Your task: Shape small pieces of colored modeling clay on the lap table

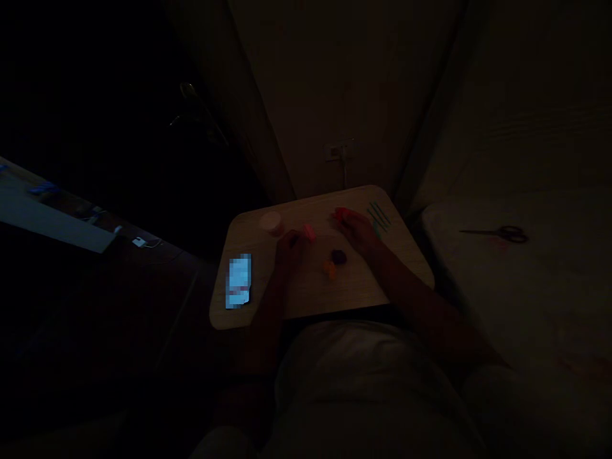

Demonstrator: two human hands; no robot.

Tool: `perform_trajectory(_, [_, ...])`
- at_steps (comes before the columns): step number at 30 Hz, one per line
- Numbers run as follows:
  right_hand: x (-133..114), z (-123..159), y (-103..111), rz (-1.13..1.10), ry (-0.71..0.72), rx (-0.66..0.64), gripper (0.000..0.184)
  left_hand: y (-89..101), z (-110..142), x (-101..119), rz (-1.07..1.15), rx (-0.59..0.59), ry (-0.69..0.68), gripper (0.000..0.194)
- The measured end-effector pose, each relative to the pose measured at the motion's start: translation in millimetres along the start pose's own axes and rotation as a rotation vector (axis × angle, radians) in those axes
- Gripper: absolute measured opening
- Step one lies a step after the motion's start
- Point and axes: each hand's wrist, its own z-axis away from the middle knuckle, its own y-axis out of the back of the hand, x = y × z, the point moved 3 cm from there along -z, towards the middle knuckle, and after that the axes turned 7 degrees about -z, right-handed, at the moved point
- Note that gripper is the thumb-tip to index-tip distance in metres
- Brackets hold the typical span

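The light is very dim. My right hand (359, 228) has its fingers closed on a small red lump (341, 213) near the far side of the small wooden table. My left hand (289, 245) lies low over the tabletop, beside a pink lump (310, 233); its fingers are too dark to make out. Between my forearms sit a dark purple lump (339, 257) and an orange lump (329, 269), close together. Several thin green sticks (379, 217) lie to the right of my right hand. A pale round cup or tub (271, 224) stands beyond my left hand.
A lit phone (238, 280) lies at the left of the table (306, 303). Scissors (512, 234) rest on a pale surface (478, 280) to the right. Behind the table, a cable hangs from a wall socket (338, 151).
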Motion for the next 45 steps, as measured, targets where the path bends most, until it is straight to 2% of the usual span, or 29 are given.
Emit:
perform_trajectory(8, [-2.5, 2.2, -3.5, 0.057, 0.000, 0.069, 0.022, 1.3, 1.2, 4.7, 0.012, 0.003, 0.005, 0.013])
perform_trajectory(13, [-3.6, 0.6, -5.2, 0.060, 0.045, 0.034, 0.019, 1.1, 1.8, 5.3, 0.007, -0.020, 0.022, 0.015])
perform_trajectory(21, [-2.2, -3.4, -1.1, -0.080, -0.043, -0.006, 0.026, 1.2, 1.1, 5.0, 0.000, -0.007, 0.030, 0.015])
perform_trajectory(24, [-1.8, -1.8, -1.2, -0.070, -0.073, -0.017, 0.022, 0.9, 0.7, 5.4, 0.012, -0.010, 0.024, 0.014])
perform_trajectory(31, [0.9, -0.3, -0.1, -0.008, -0.038, 0.009, 0.032, 0.9, 0.8, 4.9, -0.001, -0.009, 0.029, 0.015])
perform_trajectory(39, [2.0, -0.8, 1.9, 0.054, -0.019, 0.043, 0.028, 1.0, 0.4, 5.4, 0.011, -0.011, 0.032, 0.015])
perform_trajectory(45, [2.0, -3.6, 2.8, 0.037, 0.030, 0.081, 0.018, 1.2, 0.9, 5.6, 0.010, 0.001, 0.025, 0.015])
